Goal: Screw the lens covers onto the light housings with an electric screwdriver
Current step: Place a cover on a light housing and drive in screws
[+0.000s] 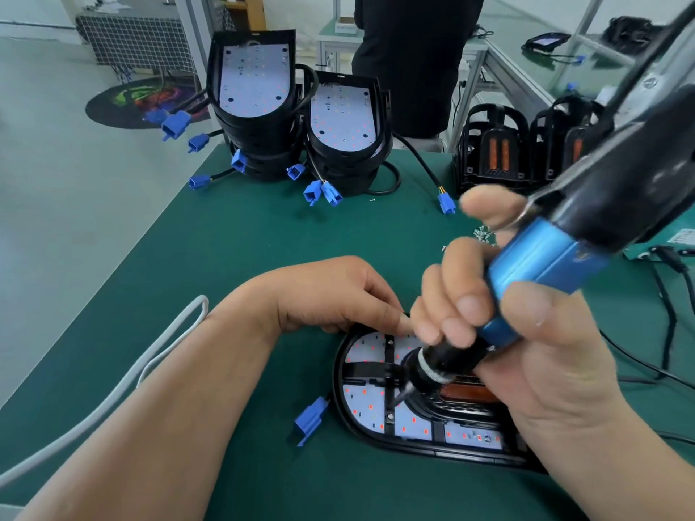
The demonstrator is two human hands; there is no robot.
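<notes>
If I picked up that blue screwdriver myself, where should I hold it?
Around the blue barrel of the screwdriver, near the black nose, coming from the right as the right hand does. The body is long and round, tilted up to the right, with its cord at the top and the nose aimed down at the housing, so a wrapped grip probably steers it best.

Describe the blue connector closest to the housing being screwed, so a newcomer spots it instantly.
Start at the green mat, then find the light housing lying flat nearest the viewer. The blue connector lies just off that housing's left rim. Unlike the plugs clustered by the far stacks, it lies alone.
</notes>
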